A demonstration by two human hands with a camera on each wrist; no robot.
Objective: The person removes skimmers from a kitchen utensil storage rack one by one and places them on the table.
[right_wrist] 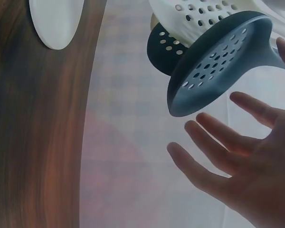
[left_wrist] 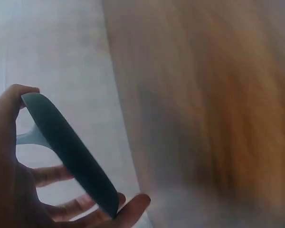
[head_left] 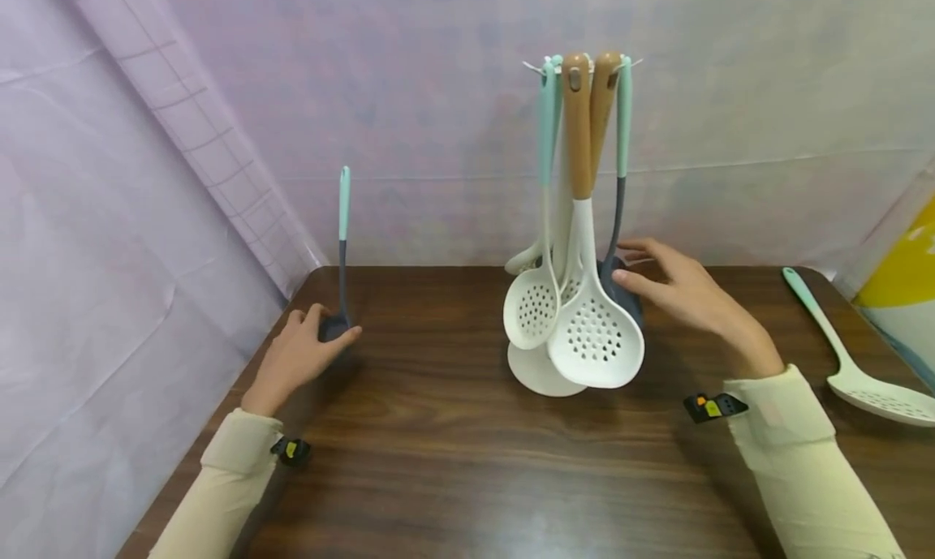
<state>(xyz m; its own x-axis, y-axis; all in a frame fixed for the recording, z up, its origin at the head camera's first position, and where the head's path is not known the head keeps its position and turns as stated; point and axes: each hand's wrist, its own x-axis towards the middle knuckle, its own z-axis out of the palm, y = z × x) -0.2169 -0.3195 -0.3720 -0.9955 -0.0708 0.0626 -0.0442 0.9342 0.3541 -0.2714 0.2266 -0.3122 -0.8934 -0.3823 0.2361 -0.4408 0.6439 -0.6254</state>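
In the head view my left hand (head_left: 303,348) holds a dark grey spoon (head_left: 344,275) with a mint handle by its round head, the handle pointing up. The left wrist view shows thumb and fingers around the rim of this shallow spoon head (left_wrist: 69,152); holes cannot be made out. My right hand (head_left: 682,287) is beside a dark grey skimmer (head_left: 619,210) hanging on the utensil stand's right side. Its fingers are spread near the skimmer's perforated head (right_wrist: 218,61) in the right wrist view, not curled round it. Contact at the skimmer's neck is unclear.
A white stand base (head_left: 536,374) sits on the brown table (head_left: 453,462). From the stand hang a white skimmer (head_left: 595,356) with wooden handle, a white slotted spoon (head_left: 532,307) and other utensils. A pale slotted turner (head_left: 876,393) lies at right. Fabric walls (head_left: 409,121) enclose the back and left.
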